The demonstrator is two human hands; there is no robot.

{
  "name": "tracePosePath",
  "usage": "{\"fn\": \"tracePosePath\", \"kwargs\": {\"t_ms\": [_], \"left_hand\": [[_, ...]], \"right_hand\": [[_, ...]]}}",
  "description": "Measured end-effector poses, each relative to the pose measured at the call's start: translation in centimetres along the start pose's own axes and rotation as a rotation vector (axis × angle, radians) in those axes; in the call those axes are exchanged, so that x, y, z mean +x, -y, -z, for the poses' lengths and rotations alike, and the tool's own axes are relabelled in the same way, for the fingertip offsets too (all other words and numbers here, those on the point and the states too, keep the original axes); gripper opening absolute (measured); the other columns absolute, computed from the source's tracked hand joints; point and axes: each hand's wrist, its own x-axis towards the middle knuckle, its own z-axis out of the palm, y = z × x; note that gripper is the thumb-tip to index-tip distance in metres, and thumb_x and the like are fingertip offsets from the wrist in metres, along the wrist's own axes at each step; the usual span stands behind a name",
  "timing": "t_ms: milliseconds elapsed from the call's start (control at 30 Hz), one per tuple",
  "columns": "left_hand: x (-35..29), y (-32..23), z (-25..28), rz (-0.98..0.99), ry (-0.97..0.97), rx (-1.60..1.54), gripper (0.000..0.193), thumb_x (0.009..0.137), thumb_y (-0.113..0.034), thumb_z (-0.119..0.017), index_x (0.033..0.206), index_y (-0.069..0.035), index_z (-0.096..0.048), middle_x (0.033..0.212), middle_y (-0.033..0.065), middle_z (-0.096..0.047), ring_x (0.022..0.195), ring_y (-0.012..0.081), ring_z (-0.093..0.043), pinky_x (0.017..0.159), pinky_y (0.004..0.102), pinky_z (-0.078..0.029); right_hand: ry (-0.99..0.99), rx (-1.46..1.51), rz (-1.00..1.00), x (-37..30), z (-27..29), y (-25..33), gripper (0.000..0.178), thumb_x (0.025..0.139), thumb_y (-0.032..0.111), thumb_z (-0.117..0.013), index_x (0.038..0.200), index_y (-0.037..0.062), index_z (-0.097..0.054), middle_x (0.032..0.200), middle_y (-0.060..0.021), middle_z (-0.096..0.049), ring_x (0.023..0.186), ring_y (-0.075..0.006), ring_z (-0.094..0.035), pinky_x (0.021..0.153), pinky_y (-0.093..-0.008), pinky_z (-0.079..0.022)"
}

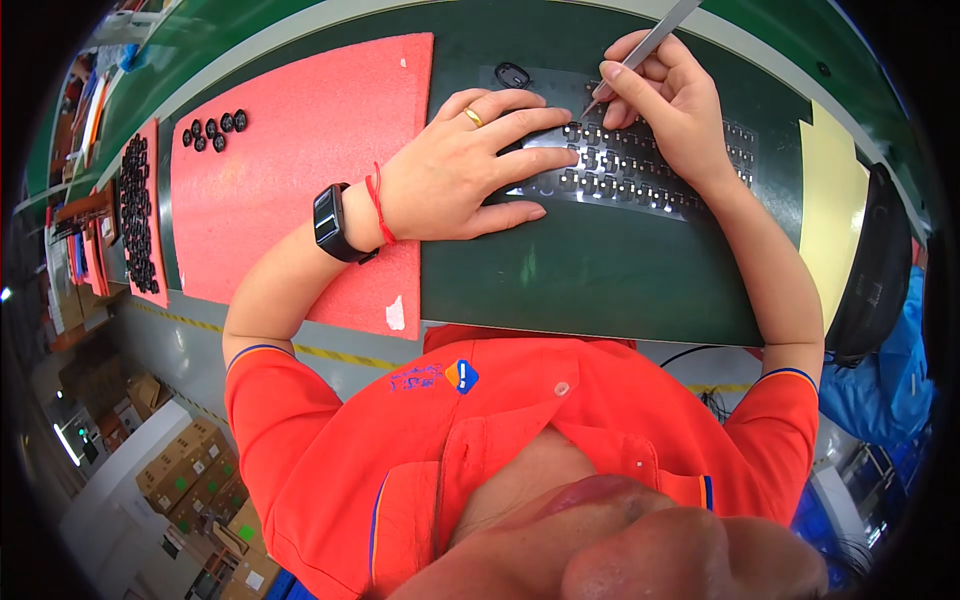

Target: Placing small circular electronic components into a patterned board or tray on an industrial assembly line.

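Note:
My right hand (668,105) grips slim metal tweezers (655,38), their tip pointing down among small black parts (603,185) set in rows on a clear film sheet (545,182). My left hand (475,165) lies flat with fingers spread. Its fingertips rest on the left side of the film, close to the tweezer tip, and its wrist is over a pink foam mat (300,210). Just beyond the fingers sits a black oval piece (512,75). Part of the film is hidden under my right hand and wrist.
Several round black pieces (219,125) are grouped on the mat's far left. Further left, a narrow pink strip (155,285) carries many black parts. At the right stand yellow paper (828,190), a black case (875,270) and blue plastic (885,375). The dark green table (600,285) ends near my body.

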Motion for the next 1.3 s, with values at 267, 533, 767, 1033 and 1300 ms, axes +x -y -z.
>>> {"fn": "tracePosePath", "kwargs": {"t_ms": [267,533,767,1033,1300], "left_hand": [[0.0,-0.1,0.0,0.016,0.012,0.001,0.046,0.08,-0.033,-0.069,0.121,-0.019,-0.057,0.135,0.0083,-0.047,0.123,0.029,-0.043,0.1,0.0441,-0.034],[-0.2,0.1,0.1,-0.023,-0.015,-0.033,0.047,0.079,-0.029,-0.071,0.122,-0.017,-0.056,0.132,0.0103,-0.048,0.121,0.0303,-0.045,0.1,0.0429,-0.036],[-0.8,1.7,1.8,0.116,-0.091,-0.225,0.046,0.069,-0.02,-0.079,0.11,-0.011,-0.063,0.103,0.0071,-0.057,0.096,0.0272,-0.052,0.086,0.0373,-0.042],[-1.1,1.5,1.1,0.203,-0.101,-0.261,0.034,0.068,-0.017,-0.078,0.099,-0.011,-0.067,0.094,0.0056,-0.056,0.091,0.0246,-0.053,0.08,0.035,-0.042],[-0.6,-0.3,0.0,0.348,-0.183,-0.245,0.028,0.069,-0.015,-0.075,0.096,-0.013,-0.068,0.079,0.0014,-0.059,0.079,0.0195,-0.056,0.074,0.0319,-0.04]], "right_hand": [[0.053,0.002,-0.035,0.2,0.2,-0.2,0.018,0.093,0.01,-0.059,0.107,0.0001,-0.055,0.083,-0.0097,-0.065,0.063,-0.009,-0.06,0.059,-0.0203,-0.049],[0.011,0.103,-0.025,0.8,1.2,-0.3,0.025,0.094,0.017,-0.059,0.11,-0.0015,-0.055,0.085,-0.0117,-0.066,0.065,-0.0121,-0.063,0.062,-0.0214,-0.049],[-0.009,0.134,-0.038,0.1,0.1,0.6,0.027,0.094,0.018,-0.059,0.112,-0.0014,-0.054,0.087,-0.0129,-0.067,0.073,-0.0159,-0.067,0.066,-0.024,-0.052],[0.049,0.085,-0.084,-0.8,-2.1,1.4,0.023,0.096,0.017,-0.056,0.111,0.0001,-0.052,0.086,-0.0118,-0.066,0.076,-0.0171,-0.068,0.069,-0.0251,-0.054],[0.092,0.087,-0.039,-1.5,-3.5,1.0,0.019,0.095,0.01,-0.057,0.11,0.0003,-0.051,0.087,-0.009,-0.064,0.08,-0.0128,-0.066,0.071,-0.0231,-0.054]]}}
